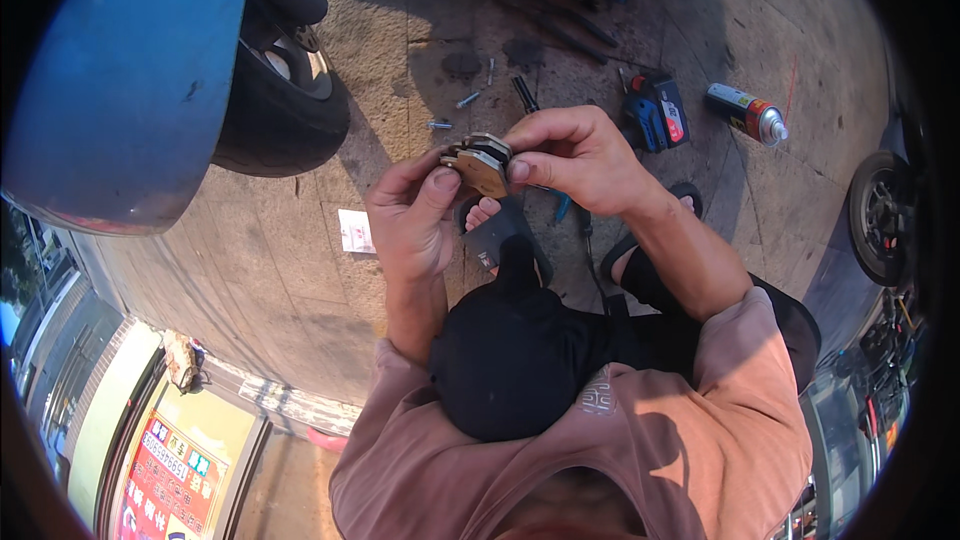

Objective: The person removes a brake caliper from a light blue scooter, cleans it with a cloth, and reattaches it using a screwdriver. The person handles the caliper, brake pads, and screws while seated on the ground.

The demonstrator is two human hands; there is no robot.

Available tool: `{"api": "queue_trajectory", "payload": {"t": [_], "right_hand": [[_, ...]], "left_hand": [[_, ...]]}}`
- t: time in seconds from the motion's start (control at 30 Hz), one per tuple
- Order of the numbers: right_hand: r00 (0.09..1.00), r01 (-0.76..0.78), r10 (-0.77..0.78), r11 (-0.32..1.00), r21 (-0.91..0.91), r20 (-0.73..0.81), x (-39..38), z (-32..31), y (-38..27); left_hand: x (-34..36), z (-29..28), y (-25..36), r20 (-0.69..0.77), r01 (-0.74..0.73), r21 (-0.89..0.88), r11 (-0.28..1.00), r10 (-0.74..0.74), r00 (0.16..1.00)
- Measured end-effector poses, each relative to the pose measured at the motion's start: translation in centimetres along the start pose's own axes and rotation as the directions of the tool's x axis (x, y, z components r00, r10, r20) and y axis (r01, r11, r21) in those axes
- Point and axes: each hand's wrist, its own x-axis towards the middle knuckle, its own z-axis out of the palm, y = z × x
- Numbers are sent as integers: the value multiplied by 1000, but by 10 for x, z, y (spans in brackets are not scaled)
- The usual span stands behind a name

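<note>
A pair of brake pads (483,172), metal backing plates with a dark layer between, is held up in front of me between my two hands. My left hand (413,220) pinches their left edge with thumb and fingers. From the other side, my right hand (590,165) grips the right edge between thumb and forefinger. Beyond the hands, bolts (468,99) lie on the paving. A black-handled tool (524,93) lies just past my right fingers, partly hidden by them. A blue and black cordless power tool (655,115) lies to the right of that hand.
A vehicle's blue body panel (120,70) and black tyre (285,130) stand at the left. A spray can (745,113) lies at the right, near another wheel (880,218). Long dark pliers-like handles (565,25) lie farther off. A white packet (355,231) rests left of my feet.
</note>
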Motion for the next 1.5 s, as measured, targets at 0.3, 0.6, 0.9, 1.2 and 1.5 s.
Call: {"api": "queue_trajectory", "payload": {"t": [0.3,0.6,0.9,1.2,1.5], "right_hand": [[993,79,-77,996,-30,87,1,-14,0],[958,205,-200,979,-6,205,3,-13,1],[948,237,-220,970,-52,231,1,-5,-2],[989,77,-69,995,-60,129,1,-11,-2],[987,-127,120,990,-60,-105,9,-14,2]], "left_hand": [[-11,14,3,6,-151,161,975,152,988],[-15,17,7,91,-264,280,923,248,964],[-20,14,8,106,-277,345,897,256,961],[-9,5,4,-21,-36,224,974,42,999],[9,0,-9,-142,243,36,969,-236,961]]}}
